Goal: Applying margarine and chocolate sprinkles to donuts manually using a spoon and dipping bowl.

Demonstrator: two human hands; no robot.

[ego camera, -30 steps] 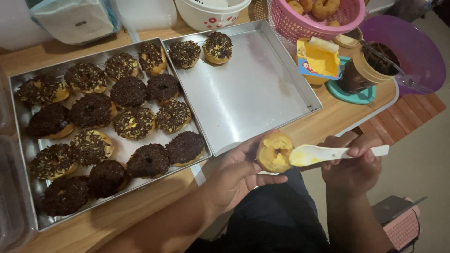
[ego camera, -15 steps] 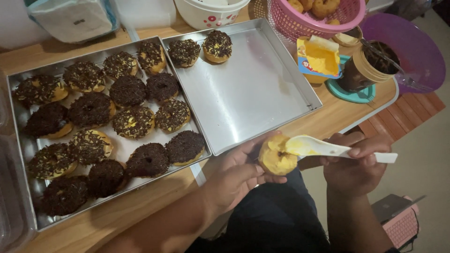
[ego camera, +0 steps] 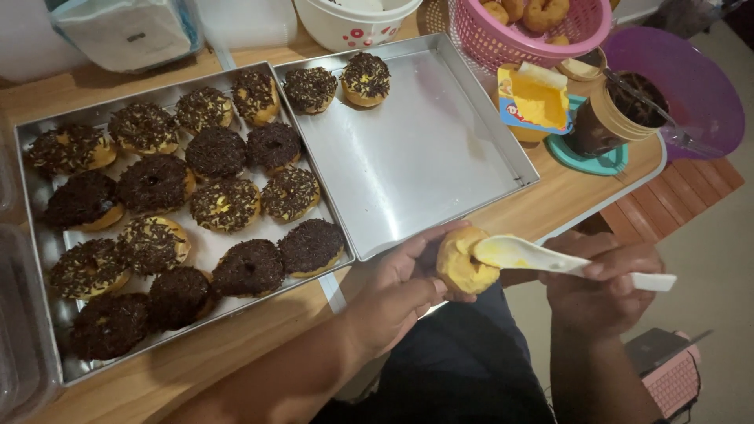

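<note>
A plain donut (ego camera: pixel 465 263) is pinched in the fingers of the left hand (ego camera: pixel 397 294), just off the front edge of the wooden table (ego camera: pixel 236 338). A white spoon (ego camera: pixel 550 259) with yellow cream is gripped by the right hand (ego camera: pixel 601 286), and its bowl is laid on the donut. A nearly bare metal tray (ego camera: pixel 416 157) with two sprinkled donuts (ego camera: pixel 338 85) at its back edge is seen beside a full tray (ego camera: pixel 47 243). A pink basket (ego camera: pixel 526 35), a yellow tub (ego camera: pixel 534 102) and a brown jar (ego camera: pixel 616 114) are set at the right corner. A brown floor (ego camera: pixel 707 235) is seen below.
</note>
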